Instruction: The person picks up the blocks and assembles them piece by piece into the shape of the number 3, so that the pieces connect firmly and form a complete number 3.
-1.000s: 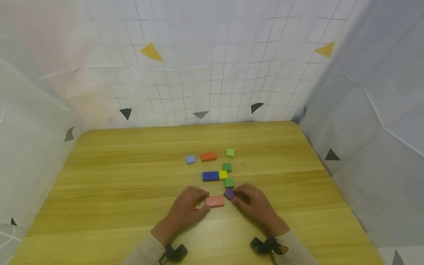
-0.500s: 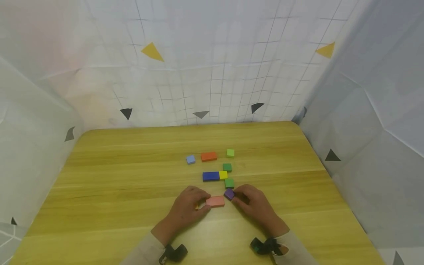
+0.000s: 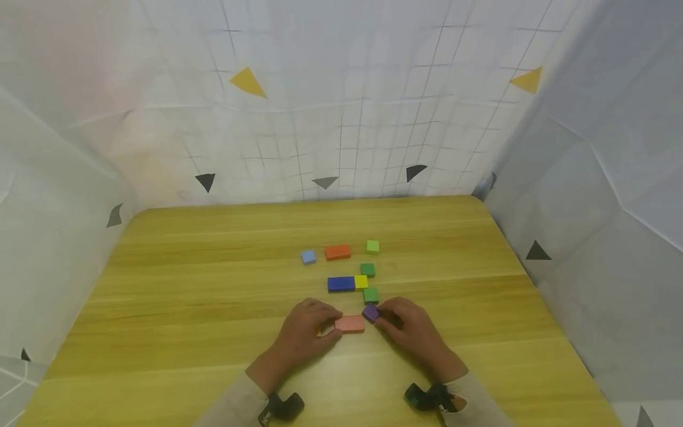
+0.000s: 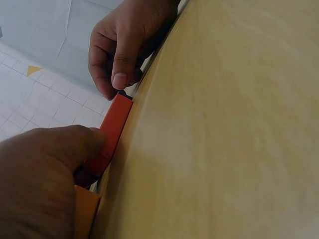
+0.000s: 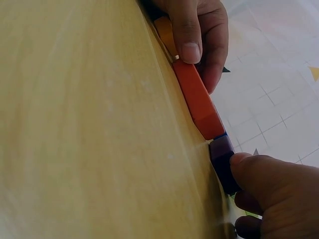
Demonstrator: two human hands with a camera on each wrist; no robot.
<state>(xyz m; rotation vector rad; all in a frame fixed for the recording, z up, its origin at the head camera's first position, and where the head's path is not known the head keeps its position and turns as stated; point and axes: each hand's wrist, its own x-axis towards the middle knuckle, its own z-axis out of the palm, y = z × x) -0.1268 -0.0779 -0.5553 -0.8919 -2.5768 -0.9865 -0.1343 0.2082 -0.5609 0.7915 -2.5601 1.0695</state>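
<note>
My left hand (image 3: 304, 332) pinches the left end of a long pink block (image 3: 350, 324) between thumb and fingers; in both wrist views this block looks red-orange. A small purple block (image 3: 370, 312) lies turned at an angle just off the pink block's right end. My right hand (image 3: 411, 332) holds that purple block by its right side. Partly covered by my left hand is an orange block (image 4: 85, 211), lower left in the left wrist view. A green block (image 3: 370, 296) sits just beyond the purple one.
Beyond the hands lie a dark blue block (image 3: 341, 284) touching a yellow block (image 3: 361, 281), a second green block (image 3: 367, 270), a red-orange block (image 3: 338, 252), a light blue block (image 3: 308, 257) and a lime green block (image 3: 373, 247). White sheets (image 3: 341, 107) stand behind the wooden table (image 3: 187, 284).
The head view has shifted very slightly. Both hands keep their hold, and the blocks stay in the same arrangement.
</note>
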